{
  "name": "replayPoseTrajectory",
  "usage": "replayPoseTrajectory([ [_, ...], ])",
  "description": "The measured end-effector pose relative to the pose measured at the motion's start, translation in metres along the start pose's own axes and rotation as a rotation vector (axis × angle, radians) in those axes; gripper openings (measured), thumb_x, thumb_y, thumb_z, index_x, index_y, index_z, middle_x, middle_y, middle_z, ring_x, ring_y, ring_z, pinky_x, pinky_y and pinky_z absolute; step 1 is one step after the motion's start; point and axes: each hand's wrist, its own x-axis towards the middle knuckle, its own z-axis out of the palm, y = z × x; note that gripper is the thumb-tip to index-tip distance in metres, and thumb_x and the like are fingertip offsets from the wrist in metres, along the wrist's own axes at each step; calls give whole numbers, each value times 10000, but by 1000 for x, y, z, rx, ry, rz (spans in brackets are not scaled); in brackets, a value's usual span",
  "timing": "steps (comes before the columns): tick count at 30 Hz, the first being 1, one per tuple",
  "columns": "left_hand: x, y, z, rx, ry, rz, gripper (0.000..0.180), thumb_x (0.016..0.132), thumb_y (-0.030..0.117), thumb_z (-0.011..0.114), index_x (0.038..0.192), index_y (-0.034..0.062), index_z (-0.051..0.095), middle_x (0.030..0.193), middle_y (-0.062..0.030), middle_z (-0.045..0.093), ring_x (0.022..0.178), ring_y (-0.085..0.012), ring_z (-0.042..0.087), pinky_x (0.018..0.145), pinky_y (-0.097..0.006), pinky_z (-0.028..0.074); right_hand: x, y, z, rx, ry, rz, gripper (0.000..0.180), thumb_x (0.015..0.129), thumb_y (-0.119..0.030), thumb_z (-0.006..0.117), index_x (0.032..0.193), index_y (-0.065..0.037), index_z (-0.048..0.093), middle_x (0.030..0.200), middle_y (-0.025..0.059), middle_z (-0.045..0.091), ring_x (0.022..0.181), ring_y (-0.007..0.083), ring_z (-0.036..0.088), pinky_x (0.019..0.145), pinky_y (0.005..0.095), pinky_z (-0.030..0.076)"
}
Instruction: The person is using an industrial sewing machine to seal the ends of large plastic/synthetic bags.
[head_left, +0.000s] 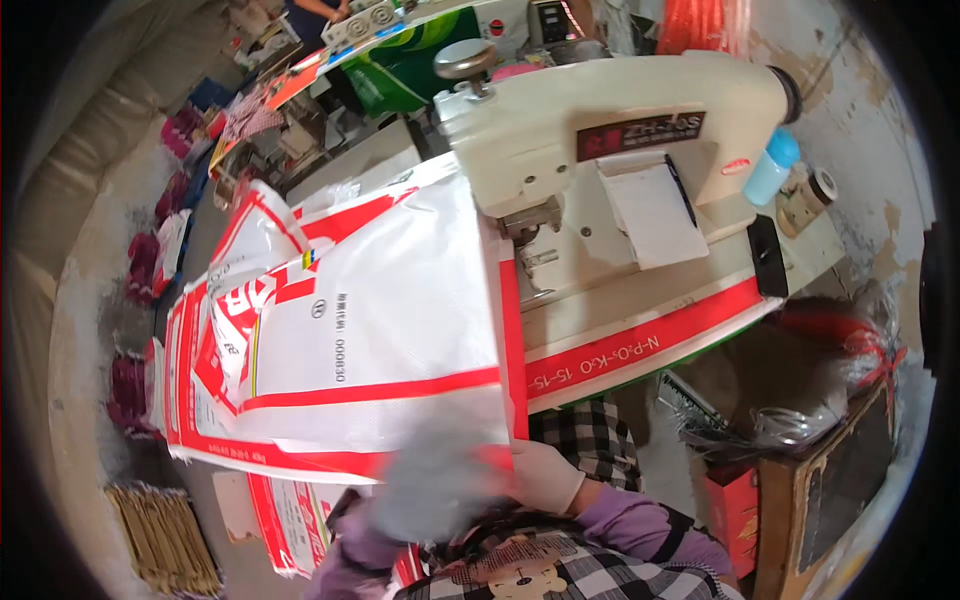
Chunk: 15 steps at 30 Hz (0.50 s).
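Note:
A large white-and-red plastic sack [410,320] lies spread out in front of me, its right edge running beside the needle area of a cream sewing machine [640,110]. My right hand [545,478], in a pale glove, grips the sack's near right corner; its fingertips are partly hidden. My left hand [440,475], in a grey glove, is over the sack's near edge. Motion smears it, so its fingers cannot be made out. Part of the sack's left side is folded and creased.
On the machine's base lie a white notepad [650,210] with a dark pen and a black phone [767,257]. A blue bottle [772,168] and a jar [806,200] stand at right. Beyond is another person's arm [318,8]. Stacked brown material [165,540] lies lower left.

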Motion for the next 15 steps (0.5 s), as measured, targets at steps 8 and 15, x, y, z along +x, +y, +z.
replayPoseTrajectory([
  [8, 73, -185, 44, -382, 431, -856, 328, 978, 232, 476, 1205, 25, 590, 1210, -117, 585, 1090, -200, 564, 922, -325, 476, -1, -19, -25, 65, 138, 3, 208, 899, -200, 572, 852, -39, 694, 858, 100, 681, 867, 272, 632, 759, 359, 513],
  [15, 89, -192, 57, 85, 44, -409, 550, 839, 195, 629, 1357, 81, 484, 1486, -226, 325, 1377, -359, 329, 1084, -401, 352, -8, -36, -39, 70, 203, -87, 191, 906, -174, 583, 918, -19, 695, 897, 119, 683, 890, 299, 632, 761, 358, 517],
])
